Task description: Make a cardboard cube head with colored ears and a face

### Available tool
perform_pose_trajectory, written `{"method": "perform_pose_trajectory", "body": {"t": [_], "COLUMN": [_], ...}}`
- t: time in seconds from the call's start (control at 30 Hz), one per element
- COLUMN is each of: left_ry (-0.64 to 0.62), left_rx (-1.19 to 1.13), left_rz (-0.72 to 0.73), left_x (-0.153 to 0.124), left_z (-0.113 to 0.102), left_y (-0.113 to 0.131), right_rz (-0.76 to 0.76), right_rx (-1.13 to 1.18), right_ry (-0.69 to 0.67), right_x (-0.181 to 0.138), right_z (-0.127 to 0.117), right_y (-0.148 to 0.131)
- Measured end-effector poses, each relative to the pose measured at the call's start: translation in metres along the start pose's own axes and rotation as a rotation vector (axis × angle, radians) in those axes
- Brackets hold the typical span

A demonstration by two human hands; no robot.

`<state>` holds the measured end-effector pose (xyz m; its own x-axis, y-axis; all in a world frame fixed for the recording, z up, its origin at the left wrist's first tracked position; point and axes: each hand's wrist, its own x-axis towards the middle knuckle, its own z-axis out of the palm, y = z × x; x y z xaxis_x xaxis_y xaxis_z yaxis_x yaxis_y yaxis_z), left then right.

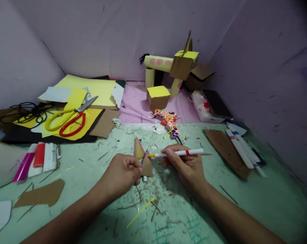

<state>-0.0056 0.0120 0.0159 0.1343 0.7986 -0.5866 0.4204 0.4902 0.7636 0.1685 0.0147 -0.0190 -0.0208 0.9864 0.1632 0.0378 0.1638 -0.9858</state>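
Near the frame's centre, the right hand [186, 167] is holding a white marker [194, 151] in a narrow grip, its long axis running nearly level, orange tip pointing left; whether it is touching is hard to tell. The left hand [125, 169] is pinching a cardboard triangle [147, 167], covering its left edge; the apex is pointing up the frame. A small white piece [145, 178] is showing below, mostly hidden. Outward, a pale rounded object [3, 164] is being cut off at left.
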Motion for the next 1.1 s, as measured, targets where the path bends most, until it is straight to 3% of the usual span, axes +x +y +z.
{"method": "perform_pose_trajectory", "body": {"t": [0.27, 0.5, 0.7, 0.93, 1.1], "left_ry": [-0.017, 0.001, -0.017, -0.002, 0.019], "left_rx": [-0.009, -0.02, -0.006, -0.037, -0.056], "left_rz": [-0.007, -0.011, 0.005, 0.002, -0.042], "left_x": [0.0008, 0.0011, 0.0011, 0.0012, 0.0005], "left_z": [-0.0011, 0.0005, -0.0007, -0.0012, -0.0004], "left_y": [0.0009, -0.0007, -0.0006, -0.0012, 0.001], "right_rz": [0.065, 0.005, 0.046, 0.003, -0.006], "right_rx": [0.008, -0.015, 0.005, 0.023, 0.007], "right_ry": [-0.147, 0.0, -0.145, -0.066, -0.137], "right_x": [-0.0026, -0.0008, -0.0035, -0.0022, -0.0039], "right_z": [-0.0033, -0.0011, -0.0026, -0.0027, -0.0016], "right_y": [0.0009, 0.0006, 0.0007, 0.0041, 0.0038]}}
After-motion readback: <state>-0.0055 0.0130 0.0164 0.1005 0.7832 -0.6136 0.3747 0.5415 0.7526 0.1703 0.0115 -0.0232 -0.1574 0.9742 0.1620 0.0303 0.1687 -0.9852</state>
